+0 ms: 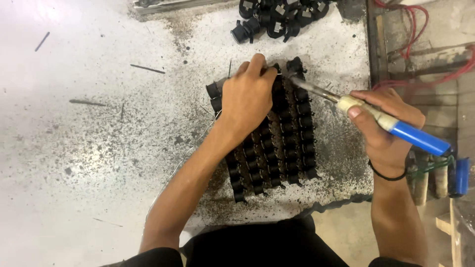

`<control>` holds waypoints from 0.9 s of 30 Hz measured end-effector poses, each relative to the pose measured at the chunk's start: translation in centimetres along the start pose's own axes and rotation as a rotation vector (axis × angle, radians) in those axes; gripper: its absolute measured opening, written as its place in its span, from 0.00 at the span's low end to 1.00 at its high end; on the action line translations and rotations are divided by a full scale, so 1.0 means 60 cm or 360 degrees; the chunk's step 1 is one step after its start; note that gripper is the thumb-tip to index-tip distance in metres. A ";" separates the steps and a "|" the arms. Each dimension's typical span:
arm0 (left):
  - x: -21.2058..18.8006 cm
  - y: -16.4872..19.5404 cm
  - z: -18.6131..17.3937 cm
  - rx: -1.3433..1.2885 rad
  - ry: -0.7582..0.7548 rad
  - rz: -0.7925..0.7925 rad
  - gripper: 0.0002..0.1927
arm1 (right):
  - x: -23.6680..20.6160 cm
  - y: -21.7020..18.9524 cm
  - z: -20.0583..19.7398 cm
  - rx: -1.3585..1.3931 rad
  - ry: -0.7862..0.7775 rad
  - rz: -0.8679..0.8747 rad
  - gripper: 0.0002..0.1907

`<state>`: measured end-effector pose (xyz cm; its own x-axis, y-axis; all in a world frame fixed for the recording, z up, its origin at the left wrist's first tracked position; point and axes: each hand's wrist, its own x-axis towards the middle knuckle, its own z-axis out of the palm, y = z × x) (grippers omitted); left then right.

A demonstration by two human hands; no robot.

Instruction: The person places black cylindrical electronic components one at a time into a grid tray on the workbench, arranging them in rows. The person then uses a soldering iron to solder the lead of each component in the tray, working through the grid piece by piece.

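Currently the right hand (383,126) holds a soldering iron (376,118) with a blue handle; its fingers are closed around the pale part of the grip, and the metal tip reaches the far end of a block of small black parts (277,143). These parts lie in several rows on the worn, speckled worktable (99,148), directly in front of the person. The left hand (247,96) rests on the far left area of the block. Its fingers are bent and pressed together near the tip of the iron, and a thin wire (185,158), probably solder, runs from under this hand along the forearm toward the table edge. I cannot tell exactly how the fingertips pinch it, because the hand hides them.

About the progress, I judge that the work is at the far end of the rows, on a column near the middle. The pictures do not show clearly which joints are already soldered, because the parts are dark and small. So it is not possible to say whether the near rows are finished or not touched.

Further away, at the top of the table, lies a loose pile of similar black parts (277,20). They are well apart from the block. At the right edge, red cables (415,29) hang beside the table.
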<state>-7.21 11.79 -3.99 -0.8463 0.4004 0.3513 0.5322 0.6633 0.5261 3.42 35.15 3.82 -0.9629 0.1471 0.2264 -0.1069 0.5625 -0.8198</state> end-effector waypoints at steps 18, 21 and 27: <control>-0.003 0.001 0.026 -0.0109 -0.0017 0.0130 0.14 | 0.045 -0.061 0.011 -0.0419 -0.0278 -0.0387 0.11; 0.001 0.004 0.034 -0.0065 -0.0004 0.0132 0.15 | 0.052 -0.080 0.018 -0.0483 -0.0301 -0.0459 0.12; 0.005 0.010 -0.004 -0.0050 0.0000 0.0021 0.13 | 0.046 -0.076 0.009 -0.0318 -0.0203 -0.0233 0.13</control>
<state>-7.13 12.14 -3.37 -0.8392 0.4089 0.3585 0.5437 0.6376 0.5457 1.10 32.55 7.91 -0.9655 -0.0438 0.2565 -0.2082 0.7216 -0.6603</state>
